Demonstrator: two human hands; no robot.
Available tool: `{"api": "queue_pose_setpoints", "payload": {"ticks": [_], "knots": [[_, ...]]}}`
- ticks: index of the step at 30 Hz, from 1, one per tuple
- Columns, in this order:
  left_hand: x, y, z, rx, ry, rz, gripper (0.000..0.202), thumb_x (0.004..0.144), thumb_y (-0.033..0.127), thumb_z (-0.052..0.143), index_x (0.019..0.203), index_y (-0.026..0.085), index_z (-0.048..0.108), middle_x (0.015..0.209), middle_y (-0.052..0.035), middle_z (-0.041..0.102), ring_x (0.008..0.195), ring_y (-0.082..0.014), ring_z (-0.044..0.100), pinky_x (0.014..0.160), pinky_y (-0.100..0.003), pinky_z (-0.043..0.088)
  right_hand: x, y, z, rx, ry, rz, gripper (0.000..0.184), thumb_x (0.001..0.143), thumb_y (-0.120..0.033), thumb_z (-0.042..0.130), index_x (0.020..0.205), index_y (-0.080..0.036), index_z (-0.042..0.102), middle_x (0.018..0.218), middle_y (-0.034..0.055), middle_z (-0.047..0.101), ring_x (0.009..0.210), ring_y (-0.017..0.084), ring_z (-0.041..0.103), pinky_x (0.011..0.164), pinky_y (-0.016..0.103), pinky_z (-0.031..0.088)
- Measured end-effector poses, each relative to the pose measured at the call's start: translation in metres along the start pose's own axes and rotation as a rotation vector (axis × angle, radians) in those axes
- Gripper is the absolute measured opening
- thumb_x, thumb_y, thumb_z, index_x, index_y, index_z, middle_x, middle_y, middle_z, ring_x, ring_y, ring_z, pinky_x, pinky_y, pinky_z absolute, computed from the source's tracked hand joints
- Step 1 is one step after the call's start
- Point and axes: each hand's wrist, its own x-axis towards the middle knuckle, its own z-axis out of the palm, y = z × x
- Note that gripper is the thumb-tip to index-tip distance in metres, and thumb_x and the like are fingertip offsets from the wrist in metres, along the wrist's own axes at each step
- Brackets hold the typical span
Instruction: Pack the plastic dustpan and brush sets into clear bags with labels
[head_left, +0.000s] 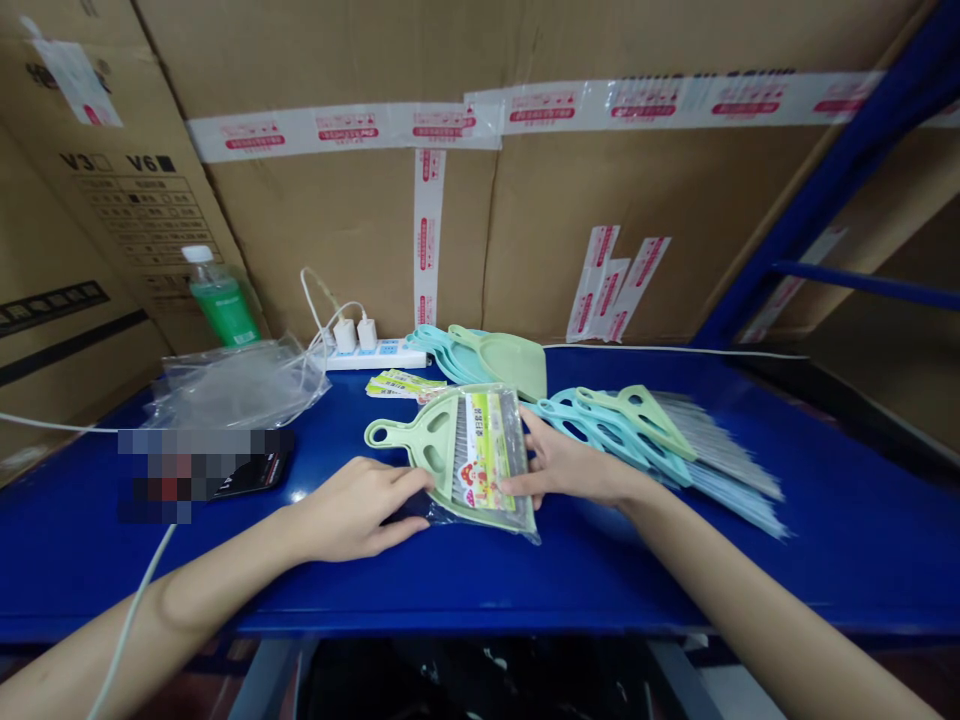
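A light green mini dustpan and brush set [469, 455] lies in a clear plastic bag with a printed card on the blue table [750, 560]. My left hand [356, 510] rests at the bag's left edge, fingers pressed on the plastic by the handle. On the bag's right side lies my right hand [574, 465], with the thumb on the bag and the fingers stretched out flat.
A pile of blue and green small brushes [660, 440] lies to the right. Stacked dustpans [487, 360], printed cards [401, 385], a power strip with chargers [367, 350], clear bags [232, 385], a green bottle [221, 300] and a dark phone-like object [247, 470] sit behind. Cardboard boxes form the back wall.
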Motion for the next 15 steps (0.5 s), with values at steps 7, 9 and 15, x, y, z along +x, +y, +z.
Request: {"api": "queue_pose_setpoints", "payload": {"ticks": [7, 9, 15], "knots": [[0.0000, 0.0030, -0.0010, 0.045, -0.006, 0.016, 0.014, 0.092, 0.029, 0.043, 0.102, 0.019, 0.045, 0.071, 0.0023, 0.063, 0.057, -0.0146, 0.058, 0.053, -0.024, 0.037, -0.0003, -0.0021, 0.0022, -0.008, 0.041, 0.004, 0.126, 0.058, -0.029, 0.083, 0.146, -0.027, -0.006, 0.114, 0.0123, 0.057, 0.065, 0.015, 0.063, 0.044, 0.024, 0.053], [0.0000, 0.0032, -0.0011, 0.046, -0.008, 0.018, 0.014, 0.092, 0.029, 0.043, 0.102, 0.019, 0.044, 0.071, 0.0023, 0.063, 0.057, -0.0144, 0.058, 0.053, -0.024, 0.037, -0.0003, -0.0019, 0.0020, -0.023, 0.044, 0.010, 0.131, 0.059, -0.030, 0.083, 0.145, -0.029, -0.017, 0.120, 0.0146, 0.055, 0.065, 0.016, 0.063, 0.045, 0.026, 0.055], [0.0003, 0.0024, -0.0006, 0.034, -0.001, 0.017, 0.013, 0.092, 0.028, 0.042, 0.102, 0.019, 0.044, 0.066, 0.0034, 0.059, 0.053, -0.0133, 0.054, 0.050, -0.024, 0.034, -0.0008, 0.0006, 0.0016, -0.062, 0.006, 0.005, 0.137, 0.060, -0.033, 0.083, 0.142, -0.030, -0.027, 0.129, 0.0167, 0.051, 0.072, 0.017, 0.063, 0.052, 0.028, 0.056]]}}
